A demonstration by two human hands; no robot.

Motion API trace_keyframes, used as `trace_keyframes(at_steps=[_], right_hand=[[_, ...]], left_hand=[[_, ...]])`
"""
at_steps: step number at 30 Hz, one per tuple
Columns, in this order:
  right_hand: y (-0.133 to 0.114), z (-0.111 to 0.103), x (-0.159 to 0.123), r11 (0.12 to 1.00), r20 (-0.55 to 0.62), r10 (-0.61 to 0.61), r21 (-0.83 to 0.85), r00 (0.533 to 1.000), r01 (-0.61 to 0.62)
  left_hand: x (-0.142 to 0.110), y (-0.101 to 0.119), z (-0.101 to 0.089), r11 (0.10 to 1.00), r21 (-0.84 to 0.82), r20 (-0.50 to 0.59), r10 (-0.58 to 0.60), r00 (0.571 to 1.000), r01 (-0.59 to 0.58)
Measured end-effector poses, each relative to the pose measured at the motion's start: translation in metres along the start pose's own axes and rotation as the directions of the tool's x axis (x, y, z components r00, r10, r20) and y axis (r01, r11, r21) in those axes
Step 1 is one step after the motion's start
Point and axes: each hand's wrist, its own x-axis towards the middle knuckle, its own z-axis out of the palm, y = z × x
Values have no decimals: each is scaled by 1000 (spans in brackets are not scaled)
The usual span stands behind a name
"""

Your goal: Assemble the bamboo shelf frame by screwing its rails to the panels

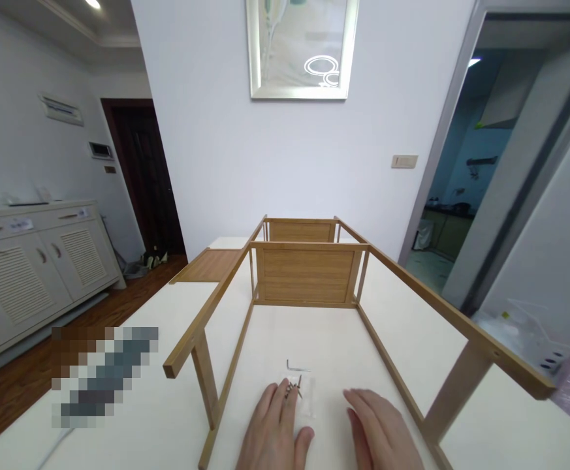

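Note:
My left hand (273, 427) lies low over the white table with its fingers stretched out and the thumb apart. Its fingertips touch or nearly touch a small heap of metal screws (293, 390) on a clear plastic bag (308, 398). Just beyond the screws is an L-shaped hex key (298, 369). My right hand (380, 424) hovers to the right of the bag, fingers slightly bent and holding nothing visible. Both hands are between the long rails of a wooden shelf frame (309, 274), which lies on its side with two slatted panels fitted across it.
A loose wooden panel (209, 266) lies on the table (138, 372) left of the frame. Near the left edge is a pixelated object with a white cable (54, 449). The frame's rail ends (171, 369) stick up on both sides of my hands. Plastic-wrapped items stand at the right.

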Motion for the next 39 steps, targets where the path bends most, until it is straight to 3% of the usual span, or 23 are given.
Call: trace_keyframes(at_steps=[3, 7, 14, 18, 21, 28, 33, 39], right_hand=[[-2, 20, 20, 996, 182, -86, -15, 979, 90], [-2, 36, 23, 995, 323, -85, -25, 943, 98], [-7, 21, 26, 997, 403, -59, -15, 913, 71], [-8, 15, 31, 992, 459, -99, -22, 883, 122], [-7, 17, 30, 993, 437, -91, -26, 895, 114], [-12, 18, 31, 998, 259, -43, 53, 965, 30], [-26, 21, 46, 975, 261, 40, 199, 965, -94], [-32, 44, 40, 984, 215, 56, 155, 975, -90]], left_hand=[[-3, -9, 8, 998, 11, -21, 54, 998, -54], [-7, -15, 15, 997, 11, -61, 77, 995, -76], [-10, -10, 10, 999, -28, -92, -37, 995, 35], [-10, -10, 10, 1000, -7, -83, -16, 996, 16], [-9, -11, 9, 1000, 12, -82, 24, 996, -23], [-5, -12, 1, 996, 21, -96, 92, 991, -90], [-2, -12, -2, 994, -39, -166, 97, 981, -105], [-2, -12, -2, 993, -45, -167, 98, 981, -107]])
